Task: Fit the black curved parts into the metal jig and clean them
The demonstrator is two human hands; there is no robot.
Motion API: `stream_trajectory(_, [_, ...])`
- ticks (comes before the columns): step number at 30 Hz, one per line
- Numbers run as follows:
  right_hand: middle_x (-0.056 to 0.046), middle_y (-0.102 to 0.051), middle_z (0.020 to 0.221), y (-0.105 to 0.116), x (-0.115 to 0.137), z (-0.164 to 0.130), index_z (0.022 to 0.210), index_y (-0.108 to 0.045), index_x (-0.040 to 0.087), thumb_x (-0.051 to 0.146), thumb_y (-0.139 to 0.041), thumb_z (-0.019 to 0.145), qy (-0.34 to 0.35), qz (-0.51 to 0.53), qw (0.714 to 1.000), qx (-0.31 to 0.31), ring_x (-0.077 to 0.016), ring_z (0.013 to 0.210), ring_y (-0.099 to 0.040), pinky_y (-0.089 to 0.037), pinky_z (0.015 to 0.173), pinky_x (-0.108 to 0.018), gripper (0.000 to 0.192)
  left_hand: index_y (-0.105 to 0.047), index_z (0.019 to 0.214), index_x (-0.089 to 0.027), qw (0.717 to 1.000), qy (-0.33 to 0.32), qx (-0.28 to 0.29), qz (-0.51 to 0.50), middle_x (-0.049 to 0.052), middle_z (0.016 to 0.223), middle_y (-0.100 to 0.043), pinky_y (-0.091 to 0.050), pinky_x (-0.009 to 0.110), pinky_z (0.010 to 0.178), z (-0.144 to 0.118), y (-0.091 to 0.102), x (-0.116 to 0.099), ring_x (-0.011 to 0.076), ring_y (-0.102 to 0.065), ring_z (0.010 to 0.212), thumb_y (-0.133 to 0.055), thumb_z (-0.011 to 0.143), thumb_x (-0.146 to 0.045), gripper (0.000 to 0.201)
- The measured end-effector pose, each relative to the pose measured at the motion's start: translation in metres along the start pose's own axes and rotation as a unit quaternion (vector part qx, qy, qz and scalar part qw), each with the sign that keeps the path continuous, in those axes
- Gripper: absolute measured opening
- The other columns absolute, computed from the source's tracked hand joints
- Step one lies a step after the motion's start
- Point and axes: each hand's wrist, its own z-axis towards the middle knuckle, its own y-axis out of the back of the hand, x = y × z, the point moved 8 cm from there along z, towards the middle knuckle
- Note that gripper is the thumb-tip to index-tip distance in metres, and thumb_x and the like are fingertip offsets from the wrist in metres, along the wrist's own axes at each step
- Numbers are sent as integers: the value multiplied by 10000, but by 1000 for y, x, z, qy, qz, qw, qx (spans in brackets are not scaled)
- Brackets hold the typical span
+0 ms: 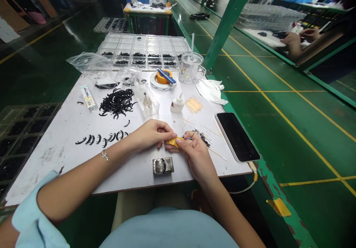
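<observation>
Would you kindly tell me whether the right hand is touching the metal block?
Apart: the head view shows a strip of white tabletop between the right hand and the metal block.

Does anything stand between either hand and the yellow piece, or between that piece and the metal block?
Nothing visible: the left hand and right hand both touch the yellow piece directly. Toward the metal block, nearer the person, only fingers and white tabletop show in between.

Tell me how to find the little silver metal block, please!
Start at the flat white tabletop. Nearer its front edge than the bare left hand and right hand sits the small silver metal block. Unlike the flat, black-screened phone farther right, it's chunky, with a curved black strip across its top.
</observation>
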Motion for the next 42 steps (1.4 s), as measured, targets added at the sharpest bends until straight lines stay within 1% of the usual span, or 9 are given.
stream_trajectory(7, [-48, -810, 807, -1, 2, 0, 1021, -516, 221, 366, -832, 753, 1, 4, 1000, -3, -224, 739, -792, -631, 761, -351, 439, -670, 768, -110, 999, -24, -3, 27, 22, 616, -636, -385, 209, 473, -2, 2, -6, 80, -494, 457, -728, 792, -488, 383])
stream_trajectory(10, [-52, -811, 826, 0, 2, 1, 1038, -547, 211, 401, -831, 753, 1, 11, 1000, -10, -213, 716, -787, -631, 757, -345, 445, -685, 771, -101, 996, -55, -16, 66, 42, 665, -632, -415, 239, 498, -2, 7, -12, 92, -507, 465, -573, 897, -603, 530])
stream_trajectory(12, [-48, -811, 841, 1, 1, 2, 1027, -558, 211, 419, -833, 749, 3, 15, 1000, -14, -206, 731, -787, -632, 765, -340, 443, -707, 908, -98, 991, -86, -30, 94, 52, 755, -645, -438, 249, 533, -4, 12, -19, 98, -528, 511, -511, 937, -610, 549])
stream_trajectory(15, [-35, -810, 863, 3, 1, 3, 1013, -570, 213, 454, -825, 752, 10, 21, 1000, -21, -201, 785, -788, -634, 773, -338, 437, -637, 1196, -141, 982, -137, -29, 123, 51, 941, -641, -457, 235, 595, -7, 15, -31, 131, -589, 706, -715, 833, -512, 525])
stream_trajectory(17, [-24, -809, 867, 5, 1, 3, 1006, -581, 212, 469, -826, 747, 14, 24, 999, -27, -189, 797, -785, -633, 768, -322, 439, -610, 1223, -156, 977, -165, -12, 135, 46, 988, -624, -455, 228, 610, -10, 14, -38, 155, -601, 809, -842, 709, -414, 621])
stream_trajectory(19, [-18, -807, 865, 5, 1, 3, 996, -586, 212, 484, -829, 738, 15, 24, 999, -30, -187, 797, -785, -634, 760, -317, 447, -653, 1108, -151, 971, -190, 0, 146, 41, 976, -621, -445, 228, 616, -12, 13, -43, 151, -593, 819, -854, 692, -352, 503])
stream_trajectory(23, [-25, -803, 855, 5, 1, 3, 979, -586, 210, 500, -816, 746, 11, 20, 999, -28, -209, 804, -786, -636, 762, -343, 437, -704, 898, -146, 961, -225, -10, 161, 32, 920, -636, -432, 235, 669, -14, 12, -49, 113, -560, 764, -725, 837, -306, 173])
stream_trajectory(34, [-30, -788, 824, 2, 1, 3, 958, -624, 197, 550, -778, 771, 1, 4, 1000, -17, -222, 816, -781, -630, 741, -345, 428, -690, 879, -141, 984, -150, -18, 94, 9, 744, -652, -408, 219, 561, -8, 15, -31, 95, -537, 604, -719, 850, -379, 242])
stream_trajectory(42, [-36, -781, 711, 0, 1, 2, 942, -566, 224, 623, -744, 755, -13, 25, 999, -19, -280, 796, -789, -621, 730, -406, 475, -618, 862, -129, 992, -121, -23, 40, -2, 676, -614, -426, 213, 529, 0, 13, -19, 96, -536, 554, -675, 859, -420, 296])
